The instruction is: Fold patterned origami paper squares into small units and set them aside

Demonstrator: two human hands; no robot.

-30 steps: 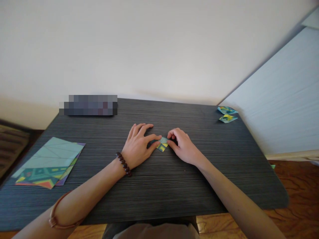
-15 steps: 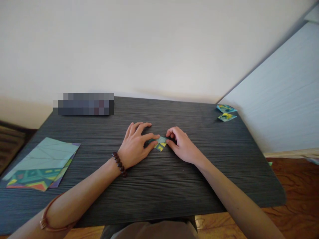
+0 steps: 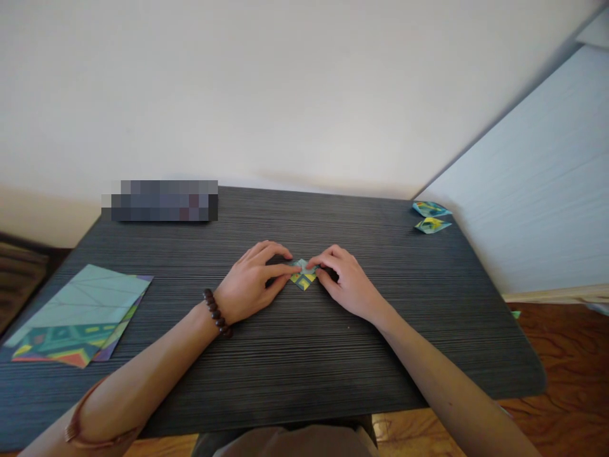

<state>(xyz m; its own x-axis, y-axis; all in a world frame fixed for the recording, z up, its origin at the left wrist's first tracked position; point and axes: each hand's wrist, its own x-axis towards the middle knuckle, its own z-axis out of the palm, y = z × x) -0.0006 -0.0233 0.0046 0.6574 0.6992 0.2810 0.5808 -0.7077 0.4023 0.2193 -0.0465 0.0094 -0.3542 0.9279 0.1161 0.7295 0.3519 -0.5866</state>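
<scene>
A small folded piece of patterned paper, yellow, green and pale blue, lies on the dark table with one corner pointing toward me. At its left side, my left hand pinches the edge between thumb and index finger, the other fingers curving over the table. My right hand grips the opposite side, its index finger pressing on the pale upper part and its thumb at the right edge. Fingertips cover both side corners of the paper.
Several larger patterned paper sheets lie stacked at the table's left. Two folded paper pieces rest at the far right corner. A blurred-out dark object sits at the back left, by the wall. A pale panel borders the right.
My left hand has shifted slightly left and its fingers have drawn closer together. My right index finger has moved inward onto the paper. More of the paper's lower corner shows.
</scene>
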